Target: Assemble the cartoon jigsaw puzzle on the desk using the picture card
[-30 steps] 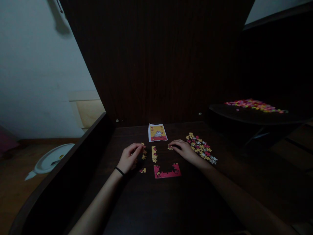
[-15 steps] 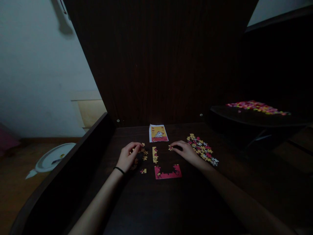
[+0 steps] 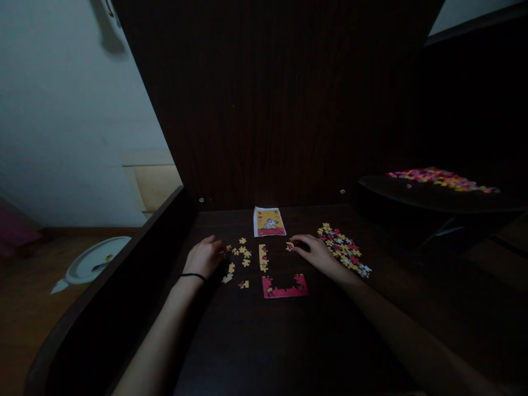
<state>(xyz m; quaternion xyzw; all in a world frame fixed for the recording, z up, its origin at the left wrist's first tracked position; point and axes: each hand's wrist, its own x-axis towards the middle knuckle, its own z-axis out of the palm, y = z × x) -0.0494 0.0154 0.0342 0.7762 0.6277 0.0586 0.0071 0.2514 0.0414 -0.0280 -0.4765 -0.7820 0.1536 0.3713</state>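
On the dark wooden desk (image 3: 289, 341) lies a partly joined jigsaw: a red bottom strip (image 3: 285, 286) and a short yellow column (image 3: 262, 257). My left hand (image 3: 204, 257) rests curled at the left of several loose yellow pieces (image 3: 238, 258), its fingertips touching the nearest one. My right hand (image 3: 315, 252) lies fingers down, pinching a small yellow piece (image 3: 290, 246) against the desk. A pile of loose red, yellow and white pieces (image 3: 344, 252) sits just right of that hand. A small reference picture (image 3: 268, 221) lies at the back.
A tall dark panel (image 3: 280, 99) stands behind the desk and a raised side board (image 3: 124, 275) runs along the left. A dark round tray with colourful bits (image 3: 441, 184) sits at the right. A white plate (image 3: 94, 261) lies on the floor at left.
My left hand has drawn back to the left, uncovering the loose yellow pieces it was over. My right hand has stayed on its piece.
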